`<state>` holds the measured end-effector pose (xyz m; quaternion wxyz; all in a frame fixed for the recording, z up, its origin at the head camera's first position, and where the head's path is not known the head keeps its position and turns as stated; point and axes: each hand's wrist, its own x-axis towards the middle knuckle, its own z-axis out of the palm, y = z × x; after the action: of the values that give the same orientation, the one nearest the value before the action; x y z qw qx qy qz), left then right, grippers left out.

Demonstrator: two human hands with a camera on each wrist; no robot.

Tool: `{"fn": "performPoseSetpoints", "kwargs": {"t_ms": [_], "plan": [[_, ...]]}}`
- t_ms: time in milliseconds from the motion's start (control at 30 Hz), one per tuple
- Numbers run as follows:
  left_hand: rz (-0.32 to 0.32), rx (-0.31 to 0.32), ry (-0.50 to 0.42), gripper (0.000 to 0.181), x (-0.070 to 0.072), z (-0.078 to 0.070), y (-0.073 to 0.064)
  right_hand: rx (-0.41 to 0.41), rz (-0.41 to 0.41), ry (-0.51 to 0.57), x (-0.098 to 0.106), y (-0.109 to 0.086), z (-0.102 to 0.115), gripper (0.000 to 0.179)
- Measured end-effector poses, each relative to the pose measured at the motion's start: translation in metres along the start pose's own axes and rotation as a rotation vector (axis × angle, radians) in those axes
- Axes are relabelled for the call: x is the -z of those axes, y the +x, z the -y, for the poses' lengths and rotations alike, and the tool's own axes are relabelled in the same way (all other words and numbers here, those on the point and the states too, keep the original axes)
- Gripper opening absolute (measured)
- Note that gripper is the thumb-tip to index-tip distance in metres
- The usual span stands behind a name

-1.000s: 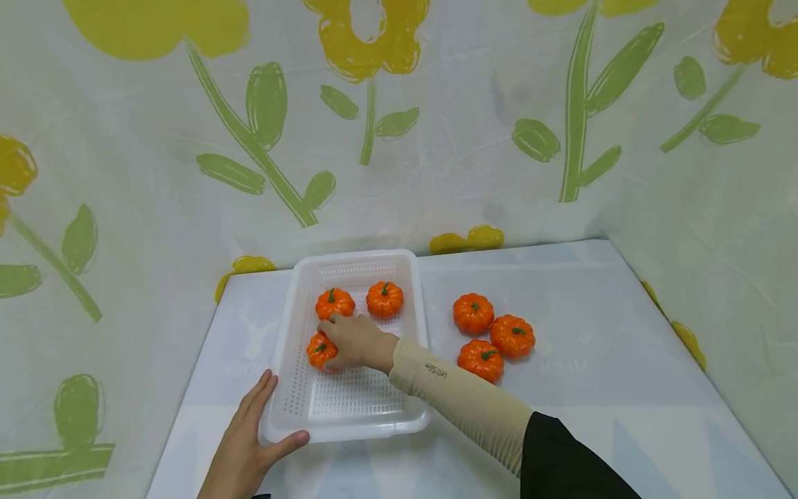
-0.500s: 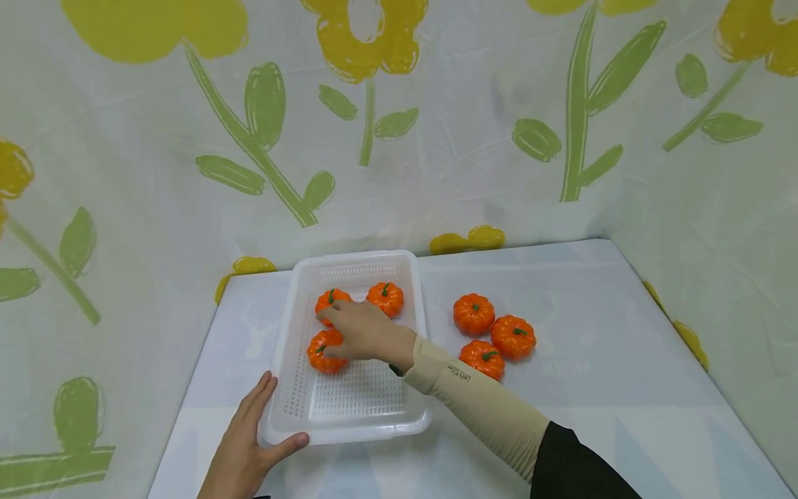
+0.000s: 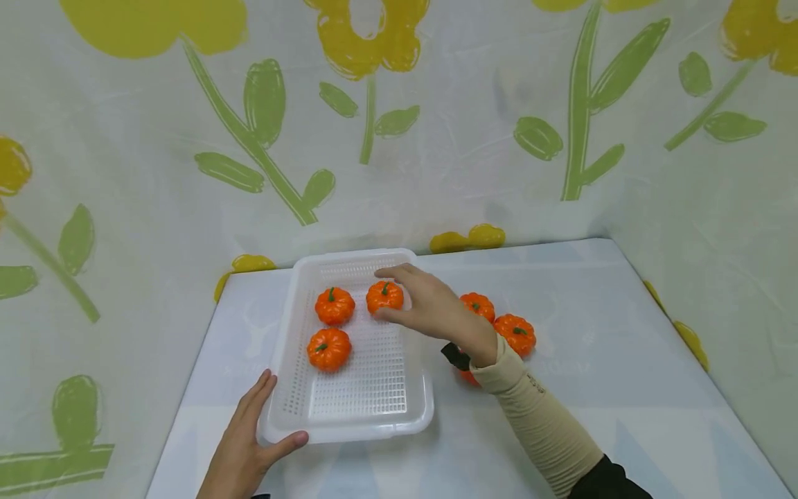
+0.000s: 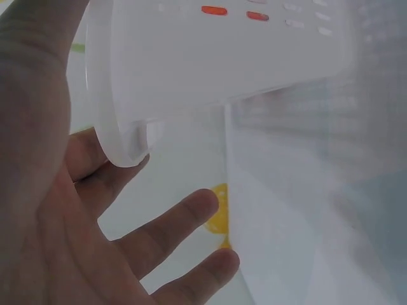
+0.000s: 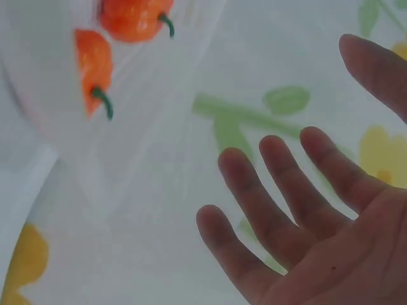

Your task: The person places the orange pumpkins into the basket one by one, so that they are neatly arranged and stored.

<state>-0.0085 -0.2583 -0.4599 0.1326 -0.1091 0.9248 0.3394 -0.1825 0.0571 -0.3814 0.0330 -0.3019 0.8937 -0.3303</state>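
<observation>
A white plastic basket (image 3: 355, 430) with a slotted bottom holds three small orange pumpkins: a back-left pumpkin (image 3: 334, 305), a front-left pumpkin (image 3: 329, 349) and a back-right pumpkin (image 3: 384, 296). At the basket's front-left corner, my left hand (image 3: 240, 443) touches the rim, fingers along the left side and thumb at the front; in the left wrist view its fingers are fairly straight. My right hand (image 3: 436, 305) hangs over the basket's right rim near the back-right pumpkin, fingers apart and holding nothing. The right wrist view shows those spread fingers (image 5: 292, 190) too.
Right of the basket, a group of pumpkins lies on the white table (image 3: 611, 333): a right pumpkin (image 3: 515, 334), a rear pumpkin (image 3: 479, 305) and a third, mostly hidden behind the right wrist. A flower-printed curtain (image 3: 461, 138) closes off the back and sides.
My right hand has let go of the front-left pumpkin, risen and moved right toward the basket's right rim. My left hand and the basket have hardly moved.
</observation>
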Motion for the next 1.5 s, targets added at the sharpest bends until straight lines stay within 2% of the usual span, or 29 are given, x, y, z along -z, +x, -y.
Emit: {"fn": "performPoseSetpoints", "kwargs": {"t_ms": [100,200,367,500,733,900,1033,1200,1400,1500], "plan": [[0.019,0.023,-0.02,0.131,0.0,0.0,0.0,-0.034,-0.072,0.072,0.014,-0.014,-0.017,0.063],[0.025,0.024,-0.023,0.13,0.0,0.0,0.0,-0.064,-0.125,0.093,0.027,-0.03,-0.034,0.064],[0.028,0.039,-0.018,0.13,0.001,-0.002,0.001,-0.139,-0.16,0.078,0.045,-0.055,-0.063,0.066],[0.031,0.052,-0.008,0.132,0.003,-0.002,0.001,-0.21,-0.163,0.08,0.052,-0.076,-0.086,0.069],[0.021,0.031,-0.013,0.13,0.004,-0.002,0.0,-0.323,-0.155,0.071,0.05,-0.109,-0.122,0.073],[0.026,0.032,-0.027,0.13,0.003,-0.002,0.0,-0.347,-0.146,0.026,0.044,-0.133,-0.143,0.068],[0.015,0.016,-0.013,0.13,0.003,-0.002,0.0,-0.358,-0.117,-0.006,0.035,-0.148,-0.156,0.07],[0.004,0.001,-0.014,0.129,0.003,-0.001,-0.001,-0.336,-0.09,-0.012,0.028,-0.157,-0.164,0.075],[-0.017,-0.044,-0.026,0.126,0.001,0.002,-0.001,-0.322,-0.062,0.001,0.021,-0.159,-0.169,0.076],[-0.014,-0.035,-0.024,0.126,0.001,0.001,-0.001,-0.326,-0.06,0.013,0.02,-0.158,-0.168,0.074]]}}
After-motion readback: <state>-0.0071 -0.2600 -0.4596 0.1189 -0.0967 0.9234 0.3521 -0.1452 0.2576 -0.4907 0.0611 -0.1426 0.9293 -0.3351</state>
